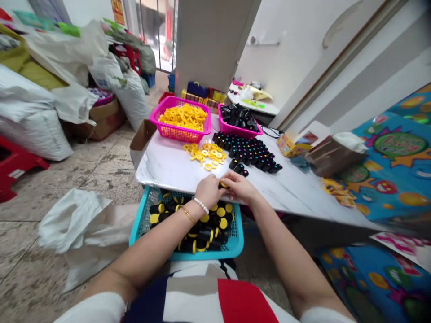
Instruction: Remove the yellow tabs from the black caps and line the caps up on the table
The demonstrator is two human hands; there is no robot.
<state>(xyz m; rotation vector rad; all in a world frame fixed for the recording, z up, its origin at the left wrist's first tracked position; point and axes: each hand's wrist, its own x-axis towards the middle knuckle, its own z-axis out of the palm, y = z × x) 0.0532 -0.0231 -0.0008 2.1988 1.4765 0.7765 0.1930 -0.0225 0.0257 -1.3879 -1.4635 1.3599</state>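
Inside the turquoise basket (215,255), nearest: a jumble of yellow-ended black pieces (204,236). At that basket's far rim, in a two-handed pinch grip of left hand (208,192) and right hand (239,186), fingertips nearly together: a small black-and-yellow piece (222,184), mostly hidden. Apparently the joining step; next, probably firm seating, then release into the basket. Beyond that basket, on the bench (168,168): loose yellow rings (218,156), grouped black parts (257,152); farthest, a yellow-filled pink basket (178,132) and a black-filled pink basket (240,130).

Glare whitens the barred metal doorway (158,36) beyond the far-left corner of the white marble-patterned table (168,163). Picture margins stretch and blur.
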